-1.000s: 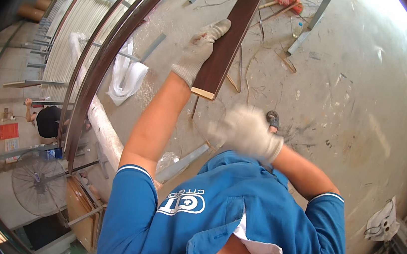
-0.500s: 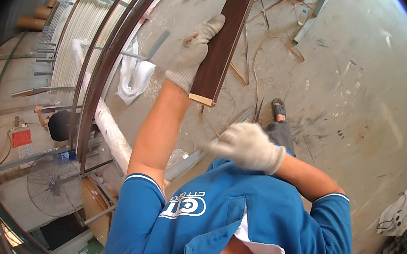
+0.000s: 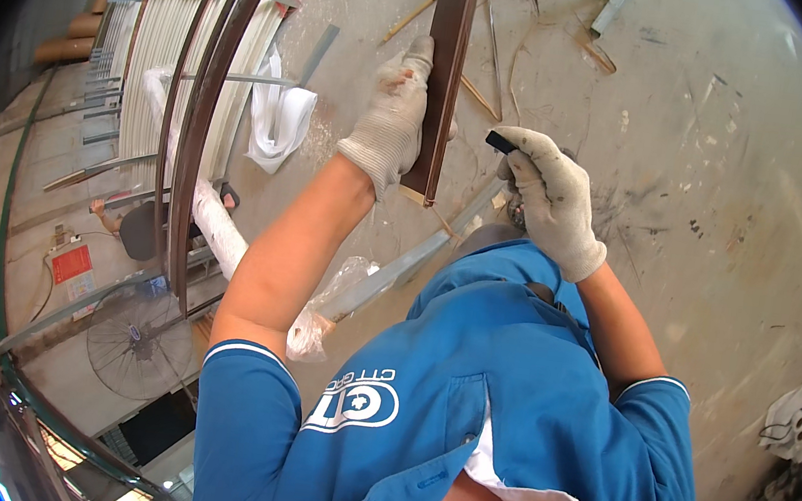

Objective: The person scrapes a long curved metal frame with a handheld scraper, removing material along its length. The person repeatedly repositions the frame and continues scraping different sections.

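Note:
In a pale work glove, my left hand (image 3: 397,112) grips a long dark brown board (image 3: 438,96) near its lower end. The thumb lies along the board's face and fingertips show past its right edge. The cut end of the board is light-coloured, and its far end runs out of the top of the picture. To the right, apart from the board, my gloved right hand (image 3: 555,199) is closed on a small black piece (image 3: 502,142) that sticks out past the fingers. What kind of thing it is cannot be made out.
Long brown profiles (image 3: 217,81) lie on a metal rack at the left, beside stacked white strips (image 3: 171,56). A person (image 3: 141,229) crouches beyond it, near a standing fan (image 3: 138,344). White wrapping (image 3: 278,118), metal offcuts (image 3: 612,7) and a white bag (image 3: 792,419) are on the floor.
My right hand has risen and moved a little right, and the black piece now shows in it. The board has turned more edge-on, still held by my left hand.

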